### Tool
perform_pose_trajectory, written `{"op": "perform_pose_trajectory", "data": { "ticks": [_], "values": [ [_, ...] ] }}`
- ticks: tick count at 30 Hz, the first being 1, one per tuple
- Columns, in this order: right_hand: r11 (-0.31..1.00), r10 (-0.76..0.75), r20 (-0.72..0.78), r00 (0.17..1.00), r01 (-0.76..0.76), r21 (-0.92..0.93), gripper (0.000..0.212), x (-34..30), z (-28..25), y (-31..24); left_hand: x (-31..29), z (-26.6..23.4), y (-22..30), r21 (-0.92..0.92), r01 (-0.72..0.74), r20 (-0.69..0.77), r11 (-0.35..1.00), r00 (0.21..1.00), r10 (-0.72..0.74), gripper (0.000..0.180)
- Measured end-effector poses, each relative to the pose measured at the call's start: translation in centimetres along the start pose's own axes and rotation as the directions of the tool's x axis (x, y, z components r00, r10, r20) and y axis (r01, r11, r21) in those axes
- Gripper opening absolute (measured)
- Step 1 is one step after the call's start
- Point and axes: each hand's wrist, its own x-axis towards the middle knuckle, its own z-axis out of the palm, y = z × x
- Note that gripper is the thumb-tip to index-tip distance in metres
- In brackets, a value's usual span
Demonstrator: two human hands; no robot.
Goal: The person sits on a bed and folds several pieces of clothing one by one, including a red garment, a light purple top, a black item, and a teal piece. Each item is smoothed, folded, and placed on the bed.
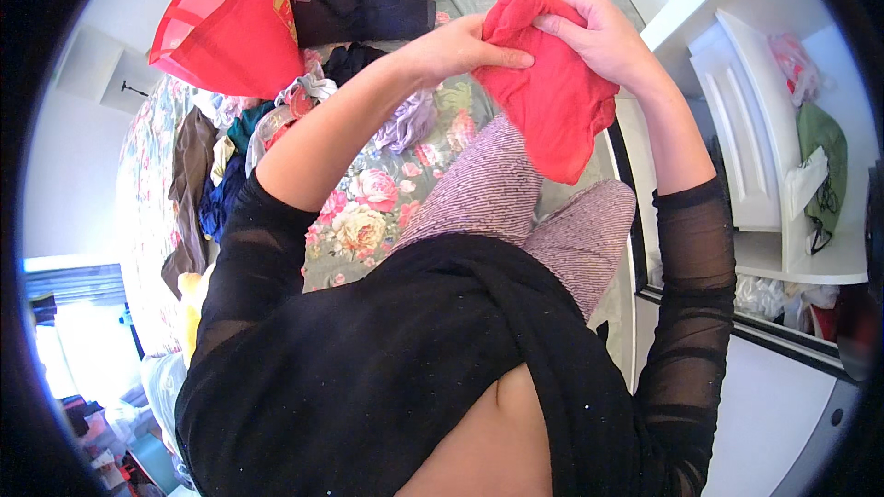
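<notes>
A folded piece of red cloth (552, 97) hangs above my knees, gathered in both hands; its exact kind does not show. My left hand (470, 48) grips its left edge, the thumb lying across the front and the other fingers hidden behind. On the upper right side, my right hand (594, 32) pinches the fabric with its thumb in front. The lower part of the cloth droops to a rounded point over my patterned trousers (488, 184).
I sit on a bed with a flowered cover (364, 225). On it lie a red bag (230, 32), a black bag (364, 0), a lilac garment (408, 120), brown trousers (191, 175) and several other clothes. To the right stands an open white cabinet (737, 120) holding a green bag (821, 166).
</notes>
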Motion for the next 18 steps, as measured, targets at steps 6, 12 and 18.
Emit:
{"op": "perform_pose_trajectory", "data": {
  "ticks": [6,12,18],
  "values": [
    [0.995,0.098,-0.060,0.993,-0.096,0.027,0.028,-0.9,-0.7,0.8,-1.4,0.6,-1.5,-0.208,0.146,-0.024,0.967,0.988,-0.154,0.040],
    [0.959,0.243,0.019,0.970,-0.243,0.145,0.025,-1.3,-0.9,2.2,-2.5,1.5,-1.9,-0.379,0.192,0.032,0.905,0.980,-0.194,0.044],
    [0.954,0.255,-0.054,0.965,-0.242,0.178,0.027,-1.2,-0.3,3.5,-3.4,1.8,-2.5,-0.528,0.280,0.062,0.801,0.954,-0.293,0.046]
  ]
}}
